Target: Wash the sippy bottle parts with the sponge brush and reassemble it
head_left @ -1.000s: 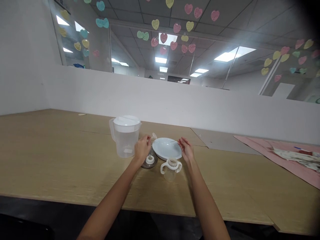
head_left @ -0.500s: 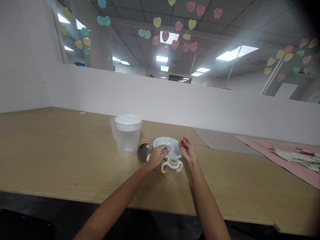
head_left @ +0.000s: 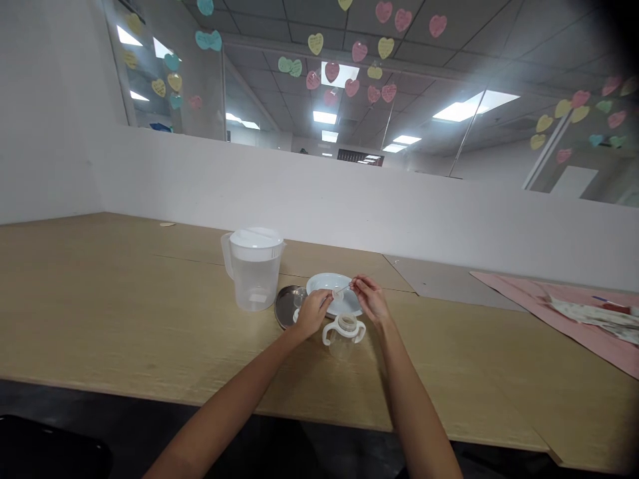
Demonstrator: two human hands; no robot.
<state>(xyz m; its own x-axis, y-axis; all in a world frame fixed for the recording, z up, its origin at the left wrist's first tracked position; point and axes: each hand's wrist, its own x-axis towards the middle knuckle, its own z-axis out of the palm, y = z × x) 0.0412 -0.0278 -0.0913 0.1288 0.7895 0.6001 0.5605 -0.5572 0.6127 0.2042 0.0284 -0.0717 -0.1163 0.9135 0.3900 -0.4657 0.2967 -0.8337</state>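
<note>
Pinched in the fingers of my left hand (head_left: 312, 315) is a small, clear, round piece (head_left: 338, 295), too small to name surely. My right hand (head_left: 370, 299) grips a thin rod (head_left: 344, 289), whose far end meets the clear piece; its tip is too fine to make out. Both hands are above a white bowl (head_left: 324, 279). Just in front of them, a clear baby bottle (head_left: 342, 346) with two white side handles stands upright, its top uncovered. A round metal tray (head_left: 284, 309) lies left of the bowl, partly hidden by my left hand, with a clear cup-like part (head_left: 299, 297) on it.
A lidded clear pitcher (head_left: 256, 283) holding water stands left of the tray. To the right lie a grey sheet (head_left: 439, 283) and a pink cloth (head_left: 529, 299) with a patterned cloth (head_left: 594, 318) on it. A white wall (head_left: 319, 189) rises behind the table.
My right hand has moved slightly left, bringing the rod closer into the clear piece. The clear piece has tilted a little in my left hand. The bottle, bowl and pitcher stay put.
</note>
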